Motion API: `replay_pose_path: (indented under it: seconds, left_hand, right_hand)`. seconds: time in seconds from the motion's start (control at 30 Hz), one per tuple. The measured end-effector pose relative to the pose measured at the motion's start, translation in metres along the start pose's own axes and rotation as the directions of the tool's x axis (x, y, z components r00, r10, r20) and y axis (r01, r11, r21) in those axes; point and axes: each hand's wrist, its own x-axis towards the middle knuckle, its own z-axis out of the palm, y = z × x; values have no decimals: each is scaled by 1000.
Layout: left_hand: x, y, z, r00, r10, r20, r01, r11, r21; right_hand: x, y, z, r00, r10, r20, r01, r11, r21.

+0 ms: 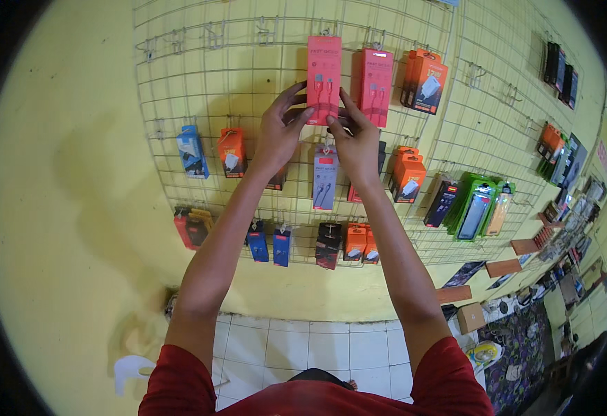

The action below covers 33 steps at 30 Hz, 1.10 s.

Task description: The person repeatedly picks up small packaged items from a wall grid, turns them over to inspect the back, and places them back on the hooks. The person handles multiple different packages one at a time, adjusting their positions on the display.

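Both my arms reach up to a pink charging cable box (324,66) at a hook on the wire grid. My left hand (283,128) grips its lower left edge, thumb on the front. At the lower right corner, my right hand (355,139) pinches the same box with its thumb in front and fingers behind. A second pink cable box (375,83) hangs just right of it. Below, between my wrists, hangs a lilac cable box (325,179). Whether the held box's top is fully on its hook I cannot tell.
Orange charger boxes (426,83) hang to the right, and green-framed packs (474,208) lower down. Blue boxes (281,246) hang below my left forearm. Bare metal hooks (213,36) line the upper left grid (179,76). A cardboard box (470,317) stands near the tiled floor (289,347).
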Motion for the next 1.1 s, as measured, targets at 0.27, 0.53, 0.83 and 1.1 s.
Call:
replay_pose_path:
  seconds: [0.27,0.53,0.83,1.1]
  left_hand:
    - [9,-25,10,994,-106,-27,107,994,33]
    - [6,-24,8,999,-18,-32,18,1000,-24]
    - [24,-13,7,1000,-15,-16,16,999,36]
    - [26,-25,3,1000,-5,-14,6,998,64]
  right_hand:
    - [17,26,-14,997,76,7,-74,983,-171]
    - [8,23,-8,999,-23,-32,16,980,-199]
    - [27,12,-4,998,-41,-41,31,975,-218]
    - [29,20,-4,1000,-12,-24,7,978,-208]
